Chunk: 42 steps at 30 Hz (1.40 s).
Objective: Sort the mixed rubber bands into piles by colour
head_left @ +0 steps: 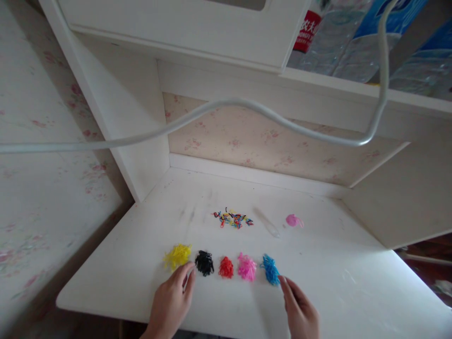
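Note:
Five small piles of tiny elastic bands lie in a row on the white desk (148, 287): yellow (177, 255), black (205, 262), red (226, 267), pink (246, 267) and blue (270, 269). My left hand (171, 301) rests flat with fingers stretched, its tips between the yellow and black piles. My right hand (299, 308) lies open too, fingertips touching the blue pile's right edge. Behind the row sits a loose mixed-colour heap of bands (233, 219).
A small pink object (294, 220) and a clear plastic piece (270, 227) lie further back right. A white cable (226, 104) hangs across the view. Overhead a shelf holds water bottles (339, 37). Desk side walls stand left and right.

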Tool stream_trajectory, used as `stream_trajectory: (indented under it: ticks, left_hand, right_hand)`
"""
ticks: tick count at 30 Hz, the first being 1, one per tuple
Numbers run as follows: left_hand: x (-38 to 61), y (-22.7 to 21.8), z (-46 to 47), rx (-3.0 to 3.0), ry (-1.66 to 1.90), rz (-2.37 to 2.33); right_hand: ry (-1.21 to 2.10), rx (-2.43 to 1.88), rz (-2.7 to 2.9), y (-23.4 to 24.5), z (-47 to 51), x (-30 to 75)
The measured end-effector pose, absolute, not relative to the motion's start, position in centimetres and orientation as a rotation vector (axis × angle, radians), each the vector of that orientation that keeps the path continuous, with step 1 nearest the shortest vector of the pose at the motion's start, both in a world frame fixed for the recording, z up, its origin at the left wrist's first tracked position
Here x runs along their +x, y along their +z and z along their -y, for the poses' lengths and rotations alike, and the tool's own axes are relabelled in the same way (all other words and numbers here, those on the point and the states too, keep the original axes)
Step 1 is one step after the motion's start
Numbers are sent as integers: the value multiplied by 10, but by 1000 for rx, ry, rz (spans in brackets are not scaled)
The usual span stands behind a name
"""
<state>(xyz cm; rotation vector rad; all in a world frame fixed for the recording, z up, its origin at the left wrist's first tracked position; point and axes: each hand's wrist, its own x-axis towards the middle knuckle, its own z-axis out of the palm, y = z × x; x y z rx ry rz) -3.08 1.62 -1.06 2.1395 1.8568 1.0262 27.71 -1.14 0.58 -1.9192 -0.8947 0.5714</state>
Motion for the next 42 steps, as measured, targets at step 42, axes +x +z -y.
stream_trajectory:
  ticks: [42]
  left_hand:
    - [55,24,-141,2165,314,-2033]
  right_hand:
    - [719,-2005,987,-13,13,311]
